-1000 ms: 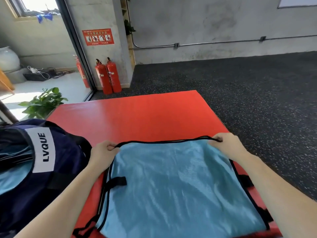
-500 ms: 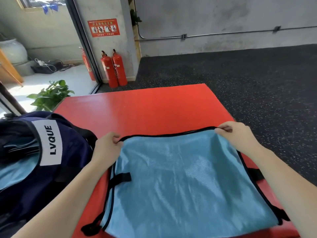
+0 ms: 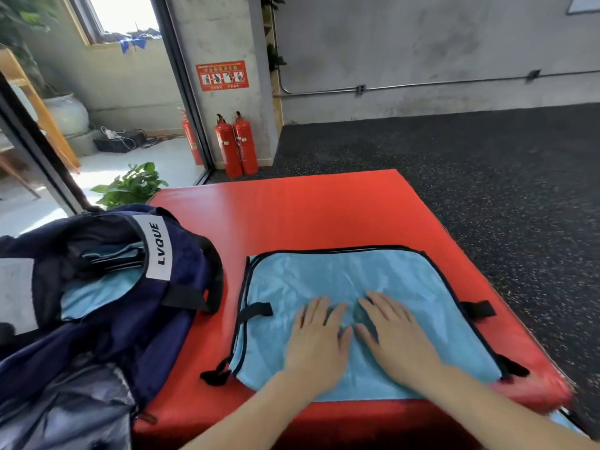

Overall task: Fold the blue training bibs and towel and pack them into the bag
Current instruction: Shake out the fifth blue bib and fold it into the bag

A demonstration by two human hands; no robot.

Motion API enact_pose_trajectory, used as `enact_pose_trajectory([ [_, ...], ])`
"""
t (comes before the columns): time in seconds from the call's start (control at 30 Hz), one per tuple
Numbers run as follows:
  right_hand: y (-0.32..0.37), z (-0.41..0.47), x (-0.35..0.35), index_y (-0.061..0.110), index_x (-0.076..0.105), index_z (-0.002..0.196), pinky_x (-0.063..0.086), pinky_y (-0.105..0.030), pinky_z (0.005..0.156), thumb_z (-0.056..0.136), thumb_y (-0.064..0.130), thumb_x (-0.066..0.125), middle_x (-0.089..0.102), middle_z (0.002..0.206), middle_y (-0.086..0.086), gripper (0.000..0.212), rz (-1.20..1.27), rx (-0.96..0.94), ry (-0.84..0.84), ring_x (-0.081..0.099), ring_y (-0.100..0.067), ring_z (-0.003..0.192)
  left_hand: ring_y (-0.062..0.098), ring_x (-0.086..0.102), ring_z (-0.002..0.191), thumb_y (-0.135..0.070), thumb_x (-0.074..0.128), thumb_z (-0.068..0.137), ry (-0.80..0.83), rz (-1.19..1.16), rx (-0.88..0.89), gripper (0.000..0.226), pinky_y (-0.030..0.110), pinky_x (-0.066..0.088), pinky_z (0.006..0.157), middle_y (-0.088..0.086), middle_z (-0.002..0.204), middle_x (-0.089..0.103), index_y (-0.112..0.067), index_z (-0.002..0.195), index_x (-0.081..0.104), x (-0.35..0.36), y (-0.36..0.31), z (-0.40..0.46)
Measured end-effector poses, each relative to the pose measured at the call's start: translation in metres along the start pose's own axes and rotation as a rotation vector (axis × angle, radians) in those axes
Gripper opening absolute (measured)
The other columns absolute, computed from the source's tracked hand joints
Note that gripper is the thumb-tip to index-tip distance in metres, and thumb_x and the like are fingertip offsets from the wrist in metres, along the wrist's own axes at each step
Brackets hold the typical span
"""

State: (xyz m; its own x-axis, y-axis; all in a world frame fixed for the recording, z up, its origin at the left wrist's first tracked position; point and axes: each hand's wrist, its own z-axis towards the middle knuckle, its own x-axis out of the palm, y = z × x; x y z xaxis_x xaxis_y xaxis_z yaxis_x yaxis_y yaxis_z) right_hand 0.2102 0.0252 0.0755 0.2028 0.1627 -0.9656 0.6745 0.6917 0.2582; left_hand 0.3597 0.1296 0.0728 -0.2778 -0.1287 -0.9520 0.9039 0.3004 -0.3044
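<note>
A light blue training bib (image 3: 350,277) with black trim and black side straps lies folded flat on the red mat (image 3: 292,209). My left hand (image 3: 316,339) and my right hand (image 3: 393,332) press flat on its middle, side by side, fingers straight. The navy bag (image 3: 130,303) marked LVQUE stands open at the left of the mat, with light blue fabric (image 3: 94,293) showing inside its mouth.
Dark speckled rubber floor surrounds the mat on the right and far side. Two red fire extinguishers (image 3: 237,144) stand by a concrete pillar at the back. A potted plant (image 3: 130,186) sits beyond the bag near a glass door.
Both hands have let go of the bib's far corners and come to its middle, now pressing flat. The bib's far edge lies down on the mat.
</note>
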Motion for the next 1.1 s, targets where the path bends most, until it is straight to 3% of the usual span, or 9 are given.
enact_pose_trajectory([
  [0.1, -0.022, -0.01, -0.002, 0.032, 0.014, 0.161, -0.002, -0.036, 0.125, 0.082, 0.082, -0.004, 0.006, 0.168, 0.009, 0.094, -0.073, 0.034, 0.027, 0.002, -0.014, 0.155, 0.025, -0.003, 0.156, -0.071, -0.008, 0.082, 0.006, 0.137, -0.079, 0.089, 0.044, -0.001, 0.126, 0.007, 0.169, 0.001, -0.033, 0.16, 0.009, -0.008, 0.033, -0.013],
  [0.23, -0.06, -0.018, -0.018, 0.031, 0.002, 0.161, -0.003, -0.036, 0.126, 0.086, 0.082, -0.001, -0.002, 0.169, 0.008, 0.091, -0.154, 0.129, 0.04, -0.005, -0.012, 0.155, 0.026, 0.005, 0.155, -0.08, -0.017, 0.072, 0.016, 0.24, -0.246, 0.106, 0.043, 0.012, 0.123, 0.007, 0.169, 0.007, -0.028, 0.161, 0.011, -0.037, 0.1, -0.028],
  [0.37, -0.066, -0.023, -0.025, 0.025, 0.003, 0.162, -0.003, -0.033, 0.126, 0.093, 0.076, 0.008, -0.001, 0.169, 0.005, 0.086, -0.162, 0.162, 0.041, -0.004, -0.011, 0.155, 0.024, 0.009, 0.155, -0.075, 0.003, 0.086, 0.024, 0.126, -0.265, 0.092, 0.039, 0.011, 0.125, 0.01, 0.168, 0.01, -0.023, 0.161, 0.015, -0.05, 0.121, -0.038],
  [0.47, -0.061, -0.025, -0.027, 0.022, 0.006, 0.162, -0.003, -0.033, 0.126, 0.095, 0.073, 0.011, 0.002, 0.169, 0.002, 0.084, -0.167, 0.163, 0.038, -0.002, -0.012, 0.155, 0.026, 0.023, 0.151, -0.055, 0.031, 0.103, -0.064, 0.11, -0.256, 0.063, 0.04, 0.024, 0.121, 0.01, 0.165, 0.023, -0.021, 0.157, 0.031, -0.05, 0.117, -0.042],
  [0.6, -0.057, -0.027, -0.03, 0.02, 0.012, 0.162, -0.002, -0.033, 0.126, 0.095, 0.071, 0.012, 0.007, 0.169, 0.0, 0.084, -0.169, 0.146, 0.001, 0.002, -0.015, 0.156, 0.032, 0.052, 0.132, -0.024, 0.059, 0.094, -0.226, 0.215, -0.217, 0.045, 0.045, 0.042, 0.109, 0.013, 0.144, 0.054, -0.01, 0.137, 0.058, -0.051, 0.094, -0.052],
  [0.7, -0.048, -0.035, -0.027, 0.023, 0.013, 0.162, 0.0, -0.036, 0.126, 0.09, 0.075, 0.007, 0.008, 0.169, 0.001, 0.088, -0.178, 0.087, 0.003, 0.002, -0.016, 0.156, 0.031, 0.059, 0.12, -0.02, 0.057, 0.087, -0.316, 0.214, -0.103, 0.035, 0.046, 0.048, 0.099, 0.009, 0.126, 0.066, -0.012, 0.119, 0.069, -0.041, 0.062, -0.07],
  [0.77, -0.041, -0.041, -0.024, 0.026, 0.013, 0.161, 0.0, -0.036, 0.126, 0.089, 0.077, 0.009, 0.008, 0.169, 0.004, 0.089, -0.156, 0.037, 0.022, 0.001, -0.015, 0.156, 0.029, 0.05, 0.132, -0.035, 0.049, 0.095, -0.259, 0.139, -0.121, 0.039, 0.047, 0.041, 0.104, 0.006, 0.141, 0.057, -0.02, 0.128, 0.064, -0.032, 0.035, -0.087],
  [0.9, -0.038, -0.041, -0.018, 0.031, 0.006, 0.161, -0.003, -0.039, 0.126, 0.093, 0.079, 0.015, 0.001, 0.169, 0.007, 0.084, -0.137, 0.023, 0.061, -0.006, -0.014, 0.155, 0.031, 0.005, 0.154, -0.071, 0.024, 0.097, -0.017, 0.132, -0.331, 0.068, 0.05, 0.007, 0.121, 0.007, 0.168, 0.01, -0.04, 0.157, 0.019, -0.014, 0.023, -0.095],
  [1.1, -0.042, -0.022, -0.016, 0.032, 0.002, 0.161, -0.004, -0.047, 0.125, 0.092, 0.078, 0.011, -0.003, 0.169, 0.003, 0.084, -0.121, 0.126, 0.079, -0.008, -0.02, 0.155, 0.032, -0.007, 0.154, -0.077, 0.015, 0.093, 0.066, 0.145, -0.304, 0.075, 0.057, -0.006, 0.121, 0.005, 0.169, -0.002, -0.042, 0.159, 0.006, -0.02, 0.048, -0.05],
])
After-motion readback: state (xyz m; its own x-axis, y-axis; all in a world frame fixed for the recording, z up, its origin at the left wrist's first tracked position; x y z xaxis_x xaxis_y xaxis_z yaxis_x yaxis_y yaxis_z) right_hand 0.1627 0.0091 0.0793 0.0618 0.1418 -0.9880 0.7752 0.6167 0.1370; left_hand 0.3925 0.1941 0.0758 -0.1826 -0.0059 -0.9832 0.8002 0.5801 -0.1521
